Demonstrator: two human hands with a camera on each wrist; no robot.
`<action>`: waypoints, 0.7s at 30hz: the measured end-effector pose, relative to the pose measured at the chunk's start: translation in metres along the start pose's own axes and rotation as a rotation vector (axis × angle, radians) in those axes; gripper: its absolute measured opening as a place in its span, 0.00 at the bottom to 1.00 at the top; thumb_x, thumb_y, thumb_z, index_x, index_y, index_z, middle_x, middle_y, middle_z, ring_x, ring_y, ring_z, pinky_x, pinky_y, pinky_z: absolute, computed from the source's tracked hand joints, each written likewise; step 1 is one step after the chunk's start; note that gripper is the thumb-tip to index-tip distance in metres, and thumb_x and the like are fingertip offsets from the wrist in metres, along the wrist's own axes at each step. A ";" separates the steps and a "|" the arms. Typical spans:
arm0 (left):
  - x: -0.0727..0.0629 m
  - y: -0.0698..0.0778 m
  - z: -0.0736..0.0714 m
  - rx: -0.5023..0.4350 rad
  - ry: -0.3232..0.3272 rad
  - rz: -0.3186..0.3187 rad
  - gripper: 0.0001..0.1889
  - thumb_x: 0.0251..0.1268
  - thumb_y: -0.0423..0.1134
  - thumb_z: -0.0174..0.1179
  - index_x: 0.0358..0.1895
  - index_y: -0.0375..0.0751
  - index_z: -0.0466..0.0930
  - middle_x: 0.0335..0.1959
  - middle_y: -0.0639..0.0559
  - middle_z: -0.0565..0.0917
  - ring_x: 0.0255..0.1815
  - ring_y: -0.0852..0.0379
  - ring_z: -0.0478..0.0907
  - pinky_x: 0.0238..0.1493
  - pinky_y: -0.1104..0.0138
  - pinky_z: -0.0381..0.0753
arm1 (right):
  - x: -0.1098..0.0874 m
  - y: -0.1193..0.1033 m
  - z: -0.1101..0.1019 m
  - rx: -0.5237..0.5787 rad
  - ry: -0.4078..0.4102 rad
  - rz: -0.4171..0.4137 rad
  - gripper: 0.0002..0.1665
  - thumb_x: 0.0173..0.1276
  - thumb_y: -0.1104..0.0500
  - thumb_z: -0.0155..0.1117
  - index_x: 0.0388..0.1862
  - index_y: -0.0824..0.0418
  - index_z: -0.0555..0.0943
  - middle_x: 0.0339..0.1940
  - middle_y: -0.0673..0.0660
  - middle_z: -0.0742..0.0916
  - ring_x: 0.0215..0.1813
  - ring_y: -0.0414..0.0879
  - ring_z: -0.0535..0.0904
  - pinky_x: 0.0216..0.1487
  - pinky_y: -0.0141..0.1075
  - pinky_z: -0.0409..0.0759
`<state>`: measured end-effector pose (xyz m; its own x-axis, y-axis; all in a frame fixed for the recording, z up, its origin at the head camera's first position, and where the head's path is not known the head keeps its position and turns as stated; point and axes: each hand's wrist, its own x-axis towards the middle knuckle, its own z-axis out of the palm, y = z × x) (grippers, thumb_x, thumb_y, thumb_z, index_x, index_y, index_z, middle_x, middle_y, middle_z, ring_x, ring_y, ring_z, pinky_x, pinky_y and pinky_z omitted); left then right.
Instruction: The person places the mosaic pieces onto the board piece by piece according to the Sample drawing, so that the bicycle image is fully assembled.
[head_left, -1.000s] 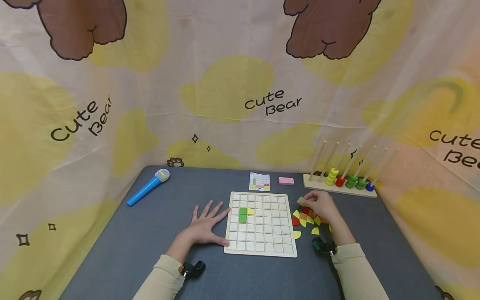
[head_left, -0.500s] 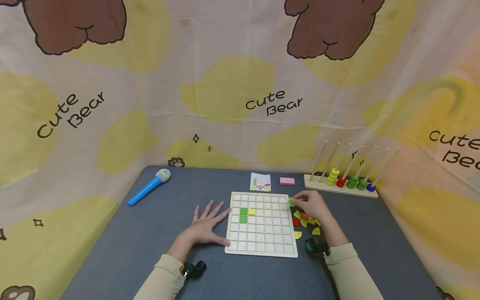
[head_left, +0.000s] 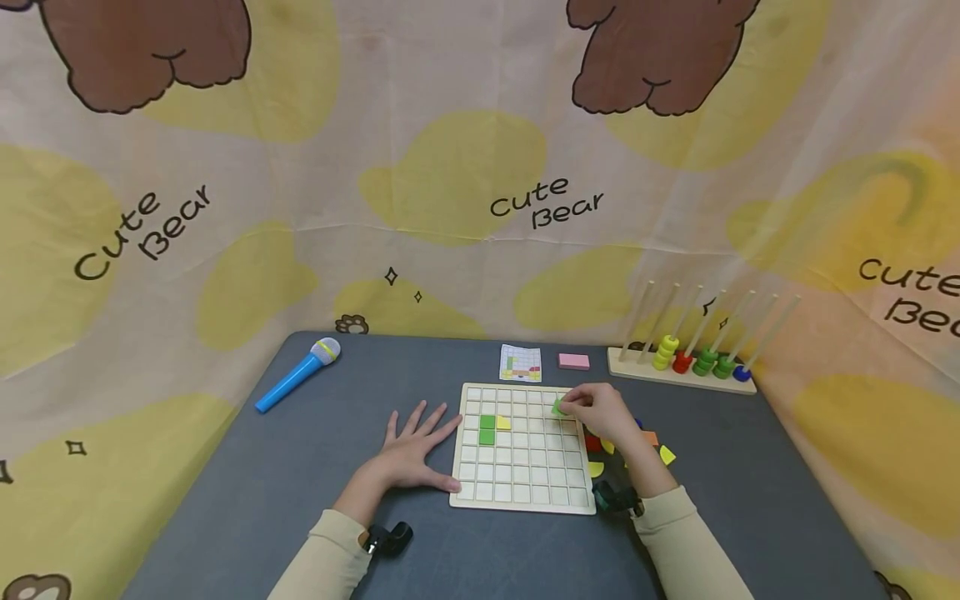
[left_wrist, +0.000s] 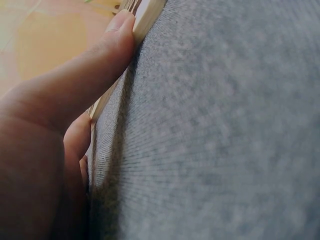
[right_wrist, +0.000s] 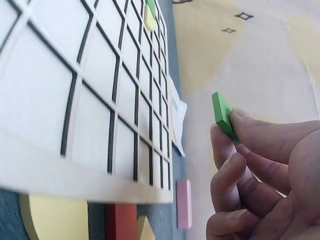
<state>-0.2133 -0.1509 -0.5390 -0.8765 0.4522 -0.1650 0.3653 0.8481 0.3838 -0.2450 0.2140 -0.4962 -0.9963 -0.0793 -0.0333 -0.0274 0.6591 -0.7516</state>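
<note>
A pale wooden grid board [head_left: 525, 467] lies on the dark grey table. Two green square tiles [head_left: 487, 429] sit one above the other in its left part, with a yellow tile [head_left: 503, 423] beside the upper one. My left hand [head_left: 408, 457] is spread flat at the left edge, thumb and index finger touching the board's side. Between thumb and fingertips of my right hand [head_left: 603, 414] is a green tile [right_wrist: 226, 117], held above the board's upper right corner. Loose yellow, red, orange and blue tiles [head_left: 592, 442] lie right of the board, partly hidden under my right forearm.
Behind the board lie a printed pattern card [head_left: 521, 364] and a pink block [head_left: 573, 362]. A peg stand with coloured beads [head_left: 682, 375] stands at the back right. A blue toy microphone [head_left: 297, 374] lies at the back left. A printed cloth [head_left: 450, 183] hangs behind the table.
My right hand has moved left with the green tile, from over the loose tiles to above the board's upper right corner. My left hand stays in place.
</note>
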 end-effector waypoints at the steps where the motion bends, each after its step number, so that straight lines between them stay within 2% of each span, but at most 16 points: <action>1: 0.000 0.000 0.000 0.004 -0.003 -0.003 0.61 0.41 0.82 0.63 0.82 0.69 0.47 0.85 0.57 0.44 0.85 0.41 0.31 0.74 0.31 0.26 | 0.000 -0.001 0.002 0.001 -0.004 -0.007 0.09 0.67 0.54 0.72 0.40 0.58 0.89 0.32 0.53 0.87 0.35 0.47 0.78 0.35 0.35 0.78; 11: -0.001 0.000 -0.001 -0.001 -0.009 0.004 0.61 0.41 0.82 0.64 0.82 0.69 0.47 0.85 0.56 0.44 0.84 0.40 0.31 0.73 0.30 0.26 | -0.005 -0.015 0.017 0.042 -0.040 -0.083 0.07 0.66 0.54 0.73 0.36 0.57 0.89 0.30 0.53 0.88 0.32 0.46 0.79 0.33 0.35 0.77; 21: -0.001 0.002 -0.004 -0.009 -0.008 0.004 0.60 0.42 0.81 0.65 0.81 0.68 0.50 0.85 0.55 0.45 0.84 0.39 0.31 0.73 0.30 0.26 | -0.008 -0.033 0.033 0.067 -0.091 -0.066 0.06 0.65 0.53 0.75 0.35 0.54 0.89 0.28 0.49 0.87 0.33 0.44 0.78 0.36 0.35 0.76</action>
<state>-0.2130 -0.1511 -0.5344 -0.8726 0.4578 -0.1703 0.3661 0.8438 0.3924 -0.2338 0.1686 -0.4929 -0.9810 -0.1900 -0.0398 -0.0837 0.5991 -0.7963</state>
